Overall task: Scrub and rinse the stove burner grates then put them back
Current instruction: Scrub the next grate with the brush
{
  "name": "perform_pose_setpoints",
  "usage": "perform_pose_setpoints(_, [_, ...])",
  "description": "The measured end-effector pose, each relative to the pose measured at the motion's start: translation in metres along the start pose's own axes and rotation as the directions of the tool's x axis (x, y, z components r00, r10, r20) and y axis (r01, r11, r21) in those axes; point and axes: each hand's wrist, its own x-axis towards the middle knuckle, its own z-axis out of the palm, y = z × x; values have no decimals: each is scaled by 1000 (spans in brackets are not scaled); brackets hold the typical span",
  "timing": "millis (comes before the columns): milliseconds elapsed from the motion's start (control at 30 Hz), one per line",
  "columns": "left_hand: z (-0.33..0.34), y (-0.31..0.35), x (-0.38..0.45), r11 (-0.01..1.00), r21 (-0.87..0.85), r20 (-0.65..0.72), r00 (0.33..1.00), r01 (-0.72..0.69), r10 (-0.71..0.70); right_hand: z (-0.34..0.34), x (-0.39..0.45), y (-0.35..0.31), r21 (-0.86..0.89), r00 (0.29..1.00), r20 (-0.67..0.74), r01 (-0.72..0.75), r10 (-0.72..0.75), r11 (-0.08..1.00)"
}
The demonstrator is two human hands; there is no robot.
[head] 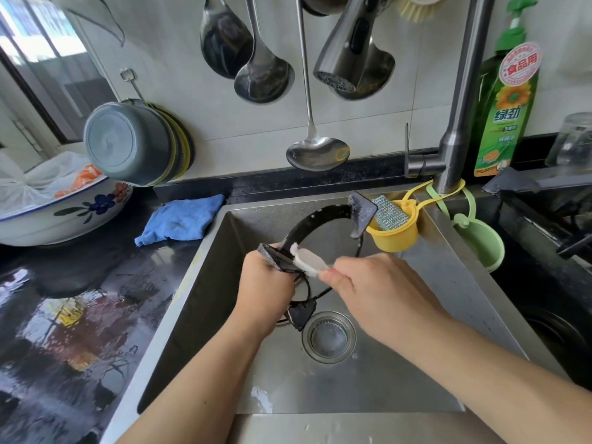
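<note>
Both forearms reach in from the bottom edge, over the sink (pixel 448 283). Left hand (pixel 267 283) is curled tight round the near side of the grate (pixel 315 216), holding it tilted up above the basin. Right hand (pixel 378 290) pinches a small white brush (pixel 309 261), its head pressed on the ring next to the left fingers.

Risks, as judged:
- Grate looks wet and soapy, held one-handed. A hard stroke could twist it loose, and it drops onto the steel by the drain (pixel 328 337).
- Brush works right beside the left knuckles, so a skid would hit skin.
- Far prong sits close to the yellow cup (pixel 392 232) and could knock it.
- Tap head (pixel 344 49) shows no water running, so rinsing is not yet done.

Counts: one grate clearly in hand, with thin dark wires and another prong below it, possibly a second piece, cannot tell. One brush. Two hanging cups, yellow and green (pixel 480 241). One soap bottle (pixel 503 100). One blue cloth (pixel 181 221) on the table (pixel 80 283).
</note>
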Motion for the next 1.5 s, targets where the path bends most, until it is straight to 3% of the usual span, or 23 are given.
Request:
perform_pose_setpoints(167, [11, -7, 1, 996, 87, 14, 1000, 21, -22, 3, 6, -9, -11, 994, -99, 52, -53, 999])
perform_pose_setpoints(333, [12, -11, 0, 990, 139, 2, 1000, 20, -21, 7, 7, -11, -40, 994, -102, 24, -28, 999])
perform_pose_setpoints(500, [-2, -7, 3, 1000, 6, -44, 999, -2, 2, -2, 1, 13, 31, 998, 15, 64, -65, 997])
perform_pose_setpoints(667, [-5, 0, 3, 997, -28, -71, 995, -66, 64, -5, 6, 19, 13, 992, -63, 107, -106, 994])
perform_pose_setpoints(867, [-1, 2, -1, 997, 10, -10, 997, -74, 74, -1, 5, 13, 48, 997, -25, 79, -78, 996])
perform_pose_setpoints(967, [4, -3, 0, 996, 76, -12, 999, -50, 51, 1, 3, 1, -18, 990, -102, 100, -102, 995])
perform_pose_setpoints(1033, [10, -7, 0, 986, 163, -31, 999, -27, 33, 6, 3, -8, -109, 965, -226, 113, -136, 988])
perform_pose_setpoints(1167, [19, -12, -1, 980, 196, -79, 996, -33, 50, 12, 4, -22, -225, 939, -326, 39, -113, 974])
perform_pose_setpoints(1233, [15, -15, 1, 977, 211, -77, 996, -21, 38, 13, 4, -21, -237, 941, -323, 25, -103, 971])
perform_pose_setpoints(1367, [8, -17, 6, 996, 60, -92, 993, 73, -67, 8, 2, -15, -212, 966, -241, 38, -90, 977])
perform_pose_setpoints(1500, [3, -6, 4, 999, -12, -70, 997, 44, -44, -1, -2, -4, -218, 984, -169, 22, -60, 976])
